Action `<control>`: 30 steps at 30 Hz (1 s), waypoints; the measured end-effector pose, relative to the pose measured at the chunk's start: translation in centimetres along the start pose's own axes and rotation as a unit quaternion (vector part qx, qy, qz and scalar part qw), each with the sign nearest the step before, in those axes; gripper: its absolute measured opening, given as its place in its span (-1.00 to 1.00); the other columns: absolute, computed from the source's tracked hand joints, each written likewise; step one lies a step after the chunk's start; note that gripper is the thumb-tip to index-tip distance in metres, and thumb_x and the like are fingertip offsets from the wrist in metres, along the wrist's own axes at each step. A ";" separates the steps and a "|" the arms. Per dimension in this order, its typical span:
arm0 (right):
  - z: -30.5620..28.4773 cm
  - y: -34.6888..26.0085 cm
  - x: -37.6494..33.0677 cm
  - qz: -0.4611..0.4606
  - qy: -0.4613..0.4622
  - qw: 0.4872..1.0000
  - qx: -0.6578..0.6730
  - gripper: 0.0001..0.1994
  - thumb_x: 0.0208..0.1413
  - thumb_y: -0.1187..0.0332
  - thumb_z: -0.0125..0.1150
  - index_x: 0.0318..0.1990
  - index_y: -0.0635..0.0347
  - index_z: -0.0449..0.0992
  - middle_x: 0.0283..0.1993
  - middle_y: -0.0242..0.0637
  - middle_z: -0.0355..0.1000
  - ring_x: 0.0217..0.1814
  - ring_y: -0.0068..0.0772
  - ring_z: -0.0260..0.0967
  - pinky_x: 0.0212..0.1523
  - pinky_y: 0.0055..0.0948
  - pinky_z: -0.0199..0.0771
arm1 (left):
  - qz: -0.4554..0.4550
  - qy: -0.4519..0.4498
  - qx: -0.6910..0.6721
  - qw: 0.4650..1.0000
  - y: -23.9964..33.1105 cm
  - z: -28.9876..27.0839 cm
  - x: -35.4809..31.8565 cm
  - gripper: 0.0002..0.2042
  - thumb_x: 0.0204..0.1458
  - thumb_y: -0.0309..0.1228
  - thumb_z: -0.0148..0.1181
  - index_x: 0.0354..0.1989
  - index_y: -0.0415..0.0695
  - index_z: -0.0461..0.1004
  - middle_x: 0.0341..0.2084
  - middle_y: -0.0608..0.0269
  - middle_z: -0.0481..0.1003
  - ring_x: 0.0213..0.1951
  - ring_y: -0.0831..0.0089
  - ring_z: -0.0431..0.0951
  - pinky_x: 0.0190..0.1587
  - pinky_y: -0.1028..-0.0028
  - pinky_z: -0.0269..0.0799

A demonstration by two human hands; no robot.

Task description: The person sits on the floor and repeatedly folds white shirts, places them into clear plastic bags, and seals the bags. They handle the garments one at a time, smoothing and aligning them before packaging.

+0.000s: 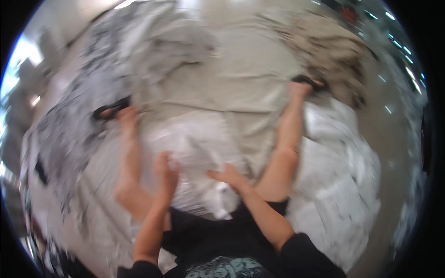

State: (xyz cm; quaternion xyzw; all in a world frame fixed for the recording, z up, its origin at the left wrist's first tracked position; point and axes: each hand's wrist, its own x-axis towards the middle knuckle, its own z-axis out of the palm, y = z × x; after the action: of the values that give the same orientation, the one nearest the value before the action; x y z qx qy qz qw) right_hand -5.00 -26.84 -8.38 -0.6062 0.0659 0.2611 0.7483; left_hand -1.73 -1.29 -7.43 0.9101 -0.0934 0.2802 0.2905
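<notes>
Centrally, the left hand (pixel 167 173) and right hand (pixel 228 176) flank crumpled white material (pixel 194 150); through blur, I cannot tell whether either grips it.

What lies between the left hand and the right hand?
In the head view, crumpled white, plastic-looking sheeting lies between the left hand and the right hand; blur hides whether either one grips it.

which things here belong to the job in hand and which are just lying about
In hand, it seems:
left hand
right hand
white material between and beyond them, blurred

Lying about, it seems:
grey pile, left
brown pile, upper right
white pile, right
beige cloth
</notes>
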 end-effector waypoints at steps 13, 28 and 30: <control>0.2 0.1 -0.2 -0.095 0.217 0.941 -0.241 -0.44 0.07 0.16 0.52 0.15 0.36 0.60 -0.01 0.15 0.66 0.12 0.21 0.61 0.21 -0.02 0.54 | -0.046 -0.202 -0.095 0.974 1.2 1.4 -5.6 -0.91 0.20 -0.66 0.22 -0.24 -0.27 0.42 -0.39 -0.05 0.52 -0.30 -0.04 0.60 -0.20 0.11 0.49; 0.8 0.0 2.9 -0.125 0.245 0.935 -0.222 -0.37 0.08 0.09 0.57 0.17 0.41 0.57 -0.04 0.18 0.66 0.04 0.19 0.65 0.10 -0.05 0.61 | -0.217 -0.396 -0.262 0.853 4.0 2.2 -12.1 -0.75 0.14 -0.46 0.40 -0.19 -0.27 0.40 -0.41 -0.12 0.59 -0.25 -0.05 0.71 -0.15 0.16 0.56; 0.9 0.5 3.5 -0.123 0.269 0.896 -0.331 -0.32 0.06 0.06 0.58 0.18 0.43 0.54 -0.09 0.17 0.66 0.03 0.24 0.64 0.09 -0.01 0.61 | -0.221 -0.338 -0.232 0.885 4.0 2.4 -12.9 -0.75 0.14 -0.49 0.41 -0.17 -0.26 0.41 -0.48 -0.01 0.55 -0.35 0.12 0.67 -0.22 0.23 0.55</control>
State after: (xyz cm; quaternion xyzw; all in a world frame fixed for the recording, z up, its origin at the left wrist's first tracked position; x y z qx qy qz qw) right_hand -2.40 -24.88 -10.03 -0.8694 0.0992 0.0010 0.4840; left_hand -12.62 -5.79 -14.40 0.8535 -0.0447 -0.1455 0.4984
